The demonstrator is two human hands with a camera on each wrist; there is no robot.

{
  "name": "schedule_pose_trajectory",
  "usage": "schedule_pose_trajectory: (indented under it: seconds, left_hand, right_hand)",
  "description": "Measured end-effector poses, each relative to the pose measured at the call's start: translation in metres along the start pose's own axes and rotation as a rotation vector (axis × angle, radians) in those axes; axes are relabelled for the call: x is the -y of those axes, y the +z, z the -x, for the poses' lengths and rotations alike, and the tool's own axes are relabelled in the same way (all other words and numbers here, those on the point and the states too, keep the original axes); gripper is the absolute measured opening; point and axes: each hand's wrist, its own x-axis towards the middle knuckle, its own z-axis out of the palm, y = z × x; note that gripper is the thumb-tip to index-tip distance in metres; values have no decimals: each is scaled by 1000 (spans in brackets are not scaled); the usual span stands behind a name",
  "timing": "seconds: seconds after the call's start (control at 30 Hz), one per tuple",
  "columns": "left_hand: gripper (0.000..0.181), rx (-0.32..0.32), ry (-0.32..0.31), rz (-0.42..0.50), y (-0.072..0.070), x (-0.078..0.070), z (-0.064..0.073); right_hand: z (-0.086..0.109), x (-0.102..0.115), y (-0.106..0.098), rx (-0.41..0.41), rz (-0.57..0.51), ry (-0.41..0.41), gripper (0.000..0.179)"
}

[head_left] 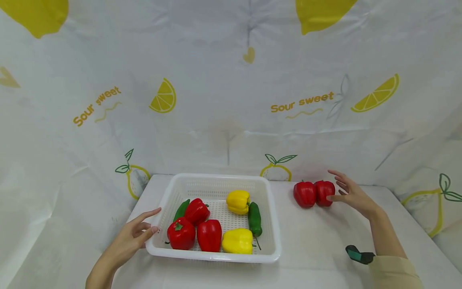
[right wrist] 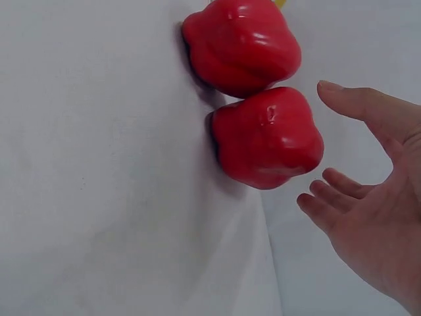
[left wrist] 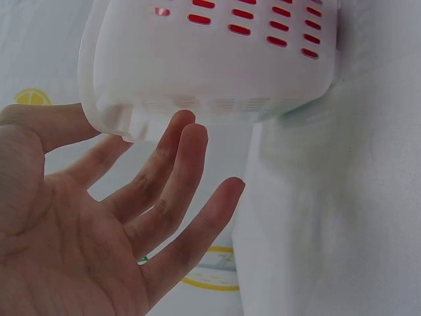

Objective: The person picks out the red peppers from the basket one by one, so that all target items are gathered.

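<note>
My left hand (head_left: 126, 237) is at the left side of a white plastic basket (head_left: 166, 252), thumb and index fingertips right at its rim. In the left wrist view the other fingers of that hand (left wrist: 92, 217) extend loosely below the basket wall (left wrist: 217, 72). My right hand (head_left: 355, 198) is beside the right one of two red bell peppers (head_left: 325, 192), thumb in front and fingers spread behind. The right wrist view shows a gap between this hand (right wrist: 368, 191) and the nearer pepper (right wrist: 270, 141). The other red pepper (head_left: 304, 194) sits against it on the left.
Inside the basket lie several red bell peppers (head_left: 209, 236), two yellow bell peppers (head_left: 237, 241) and two green peppers (head_left: 254, 220). A white cloth covers the table (head_left: 306, 241). Behind it hangs a white lemon-print sheet (head_left: 216, 100). A dark strap end (head_left: 359, 255) sticks out by the right sleeve.
</note>
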Motion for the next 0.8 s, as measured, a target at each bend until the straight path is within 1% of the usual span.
schedule_pose_trajectory:
  seconds: [0.17,0.33,0.5,0.57,0.73,0.8]
  left_hand:
    - [64,0,1,8,0,1,0]
    - [64,-4,2,5,0,1,0]
    - [64,-1,4,6,0,1,0]
    - [64,-1,7,4,-1,2,1]
    - [63,-2,9,1,0,2,1]
    - [63,-1,7,-1,0,1,1]
  right_hand:
    - [0,11,0,-19,28,-48,103]
    - [1,27,0,-43,61,-95,102]
    - [1,46,4,-39,82,-136,102]
    - [0,54,6,-36,89,-164,101]
    - [0,77,15,-21,57,-251,99]
    - [-1,86,19,-9,44,-262,96]
